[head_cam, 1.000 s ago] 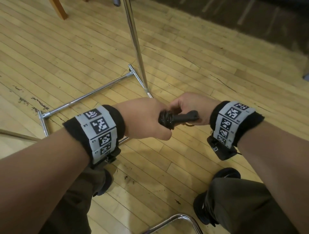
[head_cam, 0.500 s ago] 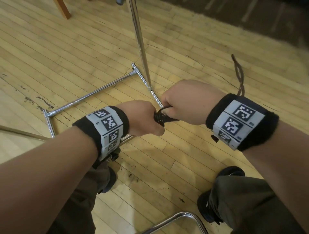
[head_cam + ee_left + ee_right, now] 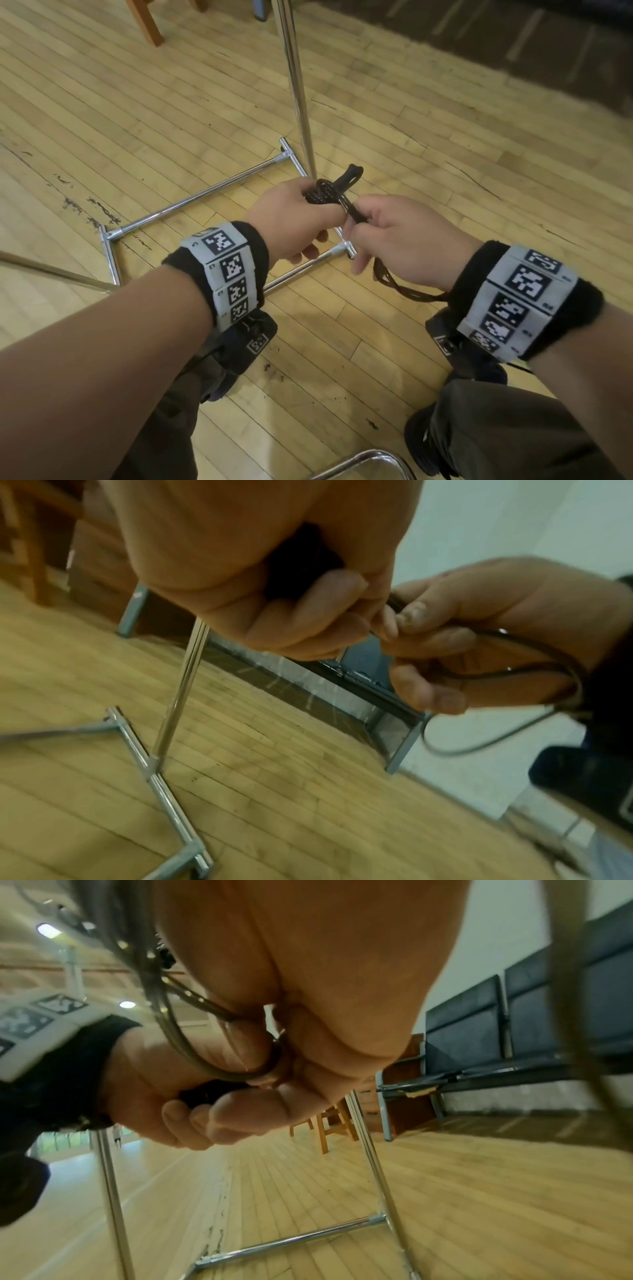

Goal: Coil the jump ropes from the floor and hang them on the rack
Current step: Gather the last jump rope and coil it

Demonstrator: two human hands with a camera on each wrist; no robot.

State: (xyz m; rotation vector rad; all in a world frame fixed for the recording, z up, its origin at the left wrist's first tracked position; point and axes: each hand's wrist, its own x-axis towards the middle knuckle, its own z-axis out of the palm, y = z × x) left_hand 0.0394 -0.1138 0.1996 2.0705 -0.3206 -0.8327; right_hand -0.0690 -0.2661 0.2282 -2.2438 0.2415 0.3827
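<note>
Your left hand [image 3: 294,219] is fisted round a coiled black jump rope [image 3: 325,195], held above the floor [image 3: 137,113] in front of the rack [image 3: 294,85]. Fingers curl tight over the bundle; the left wrist view shows the dark bundle buried in the palm.

The rope's handle [image 3: 347,178] sticks out of the fist, long axis running away from you and a little to your right, free end pointing toward the rack's upright pole.

Your right hand [image 3: 404,240] sits just beside the left, nearly touching. Thumb and forefinger pinch a strand of the rope where it leaves the bundle; the other fingers are loosely curled. From that pinch the strand runs back toward you, under the right palm, and loops out near the right wrist band [image 3: 527,301].

In the right wrist view several thin loops of rope [image 3: 178,1031] arc past the fingers; the loops are too blurred to count.

Rack: chrome base bars lie flat on the wood floor beneath your hands. Wooden chair legs [image 3: 145,20] stand at the far edge. Your shoes and trouser legs are at the bottom of the head view
</note>
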